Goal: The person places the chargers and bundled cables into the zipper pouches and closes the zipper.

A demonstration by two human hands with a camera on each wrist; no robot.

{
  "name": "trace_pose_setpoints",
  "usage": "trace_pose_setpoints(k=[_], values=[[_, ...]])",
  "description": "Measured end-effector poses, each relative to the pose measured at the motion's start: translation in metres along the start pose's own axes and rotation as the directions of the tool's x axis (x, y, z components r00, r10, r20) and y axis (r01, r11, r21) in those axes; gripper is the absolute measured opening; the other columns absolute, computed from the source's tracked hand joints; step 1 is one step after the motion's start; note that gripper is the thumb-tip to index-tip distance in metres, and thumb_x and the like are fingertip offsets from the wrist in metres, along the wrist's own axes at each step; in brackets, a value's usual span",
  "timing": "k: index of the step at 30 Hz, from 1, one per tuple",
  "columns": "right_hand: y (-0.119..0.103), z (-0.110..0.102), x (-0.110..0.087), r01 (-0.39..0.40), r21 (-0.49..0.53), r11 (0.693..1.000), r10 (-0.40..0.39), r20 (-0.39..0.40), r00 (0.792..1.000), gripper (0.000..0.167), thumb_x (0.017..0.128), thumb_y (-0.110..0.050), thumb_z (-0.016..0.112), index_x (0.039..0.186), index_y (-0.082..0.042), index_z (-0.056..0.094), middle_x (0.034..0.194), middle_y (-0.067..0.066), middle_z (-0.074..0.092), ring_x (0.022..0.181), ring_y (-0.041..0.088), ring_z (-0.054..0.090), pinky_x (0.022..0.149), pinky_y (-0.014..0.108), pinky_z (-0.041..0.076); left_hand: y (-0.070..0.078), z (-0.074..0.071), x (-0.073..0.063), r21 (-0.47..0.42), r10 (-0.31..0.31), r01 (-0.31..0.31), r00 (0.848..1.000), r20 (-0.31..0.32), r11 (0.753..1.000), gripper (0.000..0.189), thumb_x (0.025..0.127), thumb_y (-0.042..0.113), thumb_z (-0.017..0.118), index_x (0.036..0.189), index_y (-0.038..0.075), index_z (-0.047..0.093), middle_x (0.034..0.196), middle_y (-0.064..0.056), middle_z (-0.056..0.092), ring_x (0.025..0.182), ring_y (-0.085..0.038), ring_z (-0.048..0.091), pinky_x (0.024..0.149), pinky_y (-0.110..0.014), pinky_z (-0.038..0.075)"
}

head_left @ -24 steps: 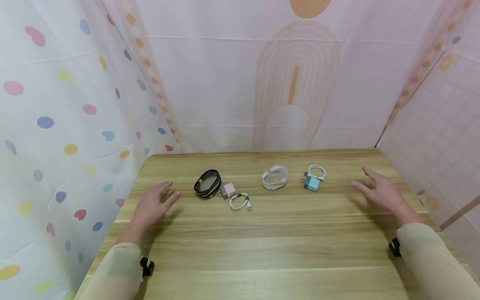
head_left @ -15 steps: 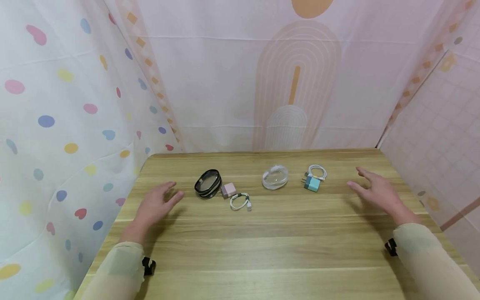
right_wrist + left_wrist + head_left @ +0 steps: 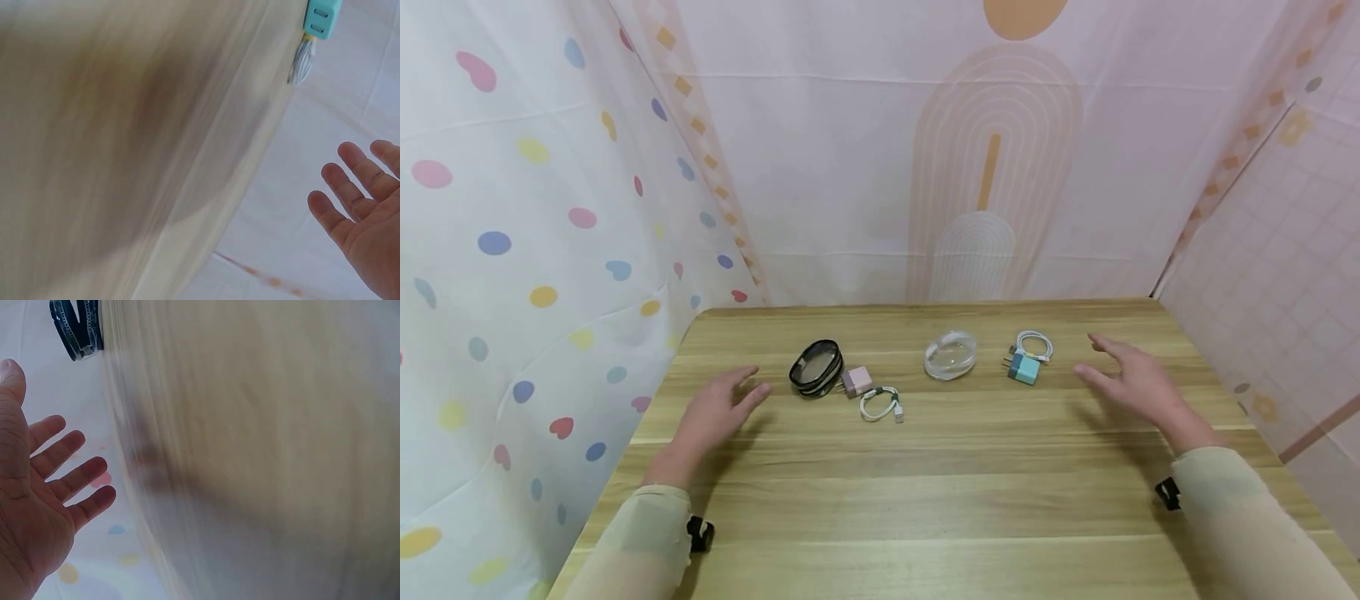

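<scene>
Blk case (image 3: 816, 369) nr, rt of L hand (image 3: 715, 410); teal plug (image 3: 1025, 368) lt of R hand (image 3: 1133, 385); both empty, fingers loose.

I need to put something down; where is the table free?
Widest: near side of the table, between the sleeves. Smaller: between pink charger and clear case. Crowded: around black case, pink charger and near cable; teal charger and far cable.

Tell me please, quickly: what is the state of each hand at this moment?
Left hand: open, holding nothing, near the black-rimmed case.
Right hand: open, holding nothing, near the teal charger.
</scene>
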State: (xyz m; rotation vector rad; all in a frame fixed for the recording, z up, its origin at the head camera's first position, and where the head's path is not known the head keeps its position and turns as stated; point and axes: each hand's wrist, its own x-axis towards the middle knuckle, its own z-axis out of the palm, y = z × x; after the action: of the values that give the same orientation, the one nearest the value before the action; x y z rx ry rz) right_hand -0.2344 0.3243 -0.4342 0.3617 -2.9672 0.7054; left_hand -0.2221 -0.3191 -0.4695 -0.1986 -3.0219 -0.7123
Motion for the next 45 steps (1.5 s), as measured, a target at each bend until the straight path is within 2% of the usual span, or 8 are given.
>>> trace_pose_setpoints(k=[6, 23, 31, 38, 45], values=[[-0.011, 0.004, 0.003, 0.030, -0.020, 0.999, -0.030, -0.004, 1.000, 0.078, 0.106, -0.047, 0.065, 0.161, 0.002, 0.040, 0.157, 0.032, 0.052, 0.143, 0.059, 0.047, 0.114, 0.074, 0.040, 0.001, 0.002, -0.001, -0.009, 0.007, -0.007, 1.000, 0.001, 1.000, 0.070, 0.111, 0.051, 0.052, 0.160, 0.001, 0.045, 0.163, -0.029, 0.045, 0.150, -0.054, 0.041, 0.123, -0.070, 0.034], [-0.032, 0.011, 0.009, 0.124, 0.015, 0.992, -0.124, -0.006, 0.992, 0.076, 0.103, -0.041, 0.072, 0.156, 0.006, 0.047, 0.157, 0.031, 0.052, 0.144, 0.055, 0.049, 0.118, 0.070, 0.040, 0.002, 0.006, 0.001, -0.028, 0.019, -0.019, 1.000, -0.016, 0.999, 0.068, 0.111, 0.049, 0.055, 0.159, 0.001, 0.047, 0.161, -0.029, 0.049, 0.147, -0.054, 0.046, 0.120, -0.070, 0.038], [-0.039, 0.014, 0.013, 0.146, 0.017, 0.989, -0.146, -0.016, 0.989, 0.074, 0.102, -0.039, 0.073, 0.158, 0.001, 0.047, 0.156, 0.029, 0.054, 0.142, 0.054, 0.052, 0.116, 0.070, 0.042, 0.004, 0.004, 0.002, -0.033, 0.014, -0.014, 1.000, -0.007, 0.999, 0.070, 0.110, 0.050, 0.055, 0.158, 0.000, 0.047, 0.161, -0.029, 0.048, 0.148, -0.054, 0.045, 0.121, -0.070, 0.037], [-0.046, 0.019, 0.017, 0.186, 0.021, 0.982, -0.186, -0.014, 0.983, 0.074, 0.103, -0.039, 0.072, 0.159, 0.000, 0.047, 0.153, 0.026, 0.059, 0.141, 0.052, 0.055, 0.116, 0.068, 0.044, 0.004, 0.004, 0.004, -0.035, 0.020, -0.020, 1.000, -0.003, 0.999, 0.070, 0.110, 0.050, 0.055, 0.158, 0.000, 0.047, 0.162, -0.029, 0.048, 0.149, -0.053, 0.044, 0.122, -0.069, 0.036], [-0.060, 0.025, 0.024, 0.232, 0.003, 0.973, -0.232, -0.005, 0.973, 0.072, 0.101, -0.037, 0.075, 0.157, 0.001, 0.050, 0.155, 0.028, 0.057, 0.140, 0.053, 0.055, 0.115, 0.068, 0.045, 0.006, 0.006, 0.006, -0.033, 0.033, -0.032, 0.999, 0.001, 0.999, 0.070, 0.110, 0.051, 0.056, 0.158, 0.002, 0.048, 0.162, -0.027, 0.049, 0.150, -0.052, 0.045, 0.122, -0.068, 0.037]])
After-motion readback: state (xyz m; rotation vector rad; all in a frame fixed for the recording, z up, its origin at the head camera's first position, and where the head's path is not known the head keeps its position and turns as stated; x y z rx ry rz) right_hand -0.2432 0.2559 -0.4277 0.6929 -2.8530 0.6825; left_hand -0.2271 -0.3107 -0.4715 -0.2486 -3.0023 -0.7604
